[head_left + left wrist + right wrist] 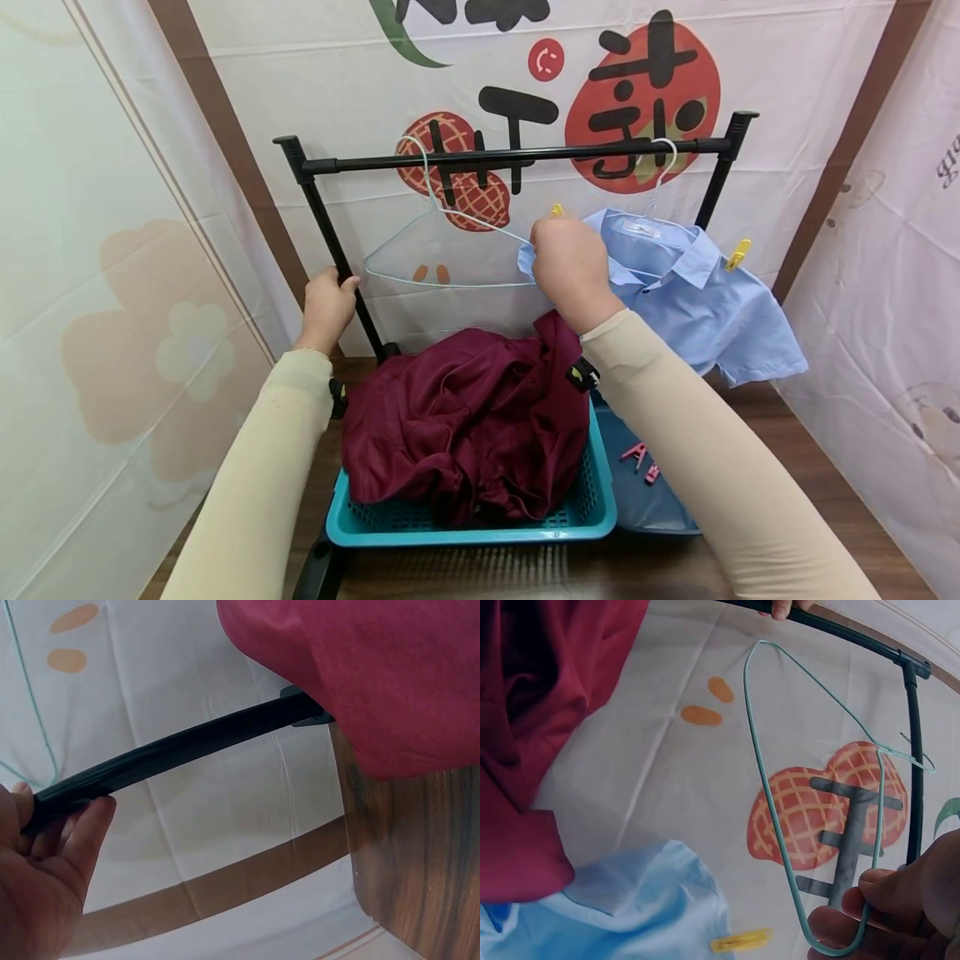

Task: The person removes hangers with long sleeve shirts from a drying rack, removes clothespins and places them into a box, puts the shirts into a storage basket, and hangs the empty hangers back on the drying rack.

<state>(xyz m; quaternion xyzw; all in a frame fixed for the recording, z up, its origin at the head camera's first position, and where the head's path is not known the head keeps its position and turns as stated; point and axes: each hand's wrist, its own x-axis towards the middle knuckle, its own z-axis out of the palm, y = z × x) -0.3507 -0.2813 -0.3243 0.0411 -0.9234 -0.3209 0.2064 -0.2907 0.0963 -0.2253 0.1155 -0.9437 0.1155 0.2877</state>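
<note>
My left hand (327, 310) grips the left post (187, 750) of a black clothes rack, with thumb and fingers on either side of the tube. A pale green wire hanger (450, 285) hangs by its hook on the rack's top bar (540, 154). The right hand (573, 271) holds the hanger's right end; in the right wrist view, its thumb and fingers pinch the wire. Right beside that hand, a light blue short-sleeved shirt (682, 321) hangs on another hanger, with a yellow clothespin (738, 255) at its shoulder.
Below the hands, a heap of dark red cloth (457, 417) fills a turquoise basket (472, 537). Beside it stands a blue tub (652, 512) with pink clothespins (634, 454) in it. Printed curtains (187, 358) close in the back and both sides.
</note>
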